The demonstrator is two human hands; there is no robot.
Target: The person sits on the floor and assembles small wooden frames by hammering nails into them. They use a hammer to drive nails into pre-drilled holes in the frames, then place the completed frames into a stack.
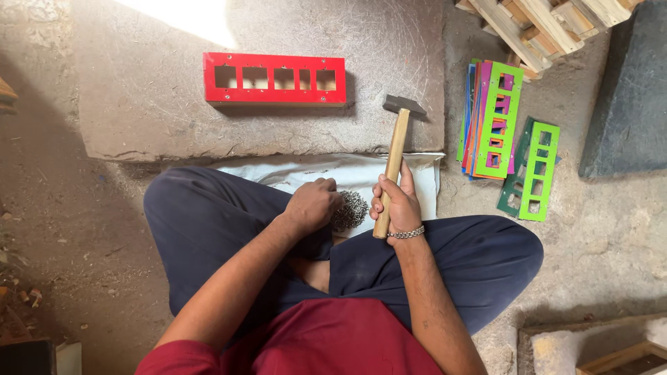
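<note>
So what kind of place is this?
Probably a small floor workshop. The right hand holds a hammer, the left hand dips into a pile of small nails, and a red cut-out panel lies on a stone slab.

Seen on the stone slab (139, 104): a red box frame (274, 79) with square holes. On the dusty floor (611, 229): white cloth (313, 170), stacked coloured plates (492, 118), two green plates (531, 170), a pile of small nails (349, 210).

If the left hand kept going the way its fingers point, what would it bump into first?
Most likely the pile of small nails. The left hand points right toward it and already looks to be at its edge, on the white sheet. Whether the fingers touch it is unclear.
</note>
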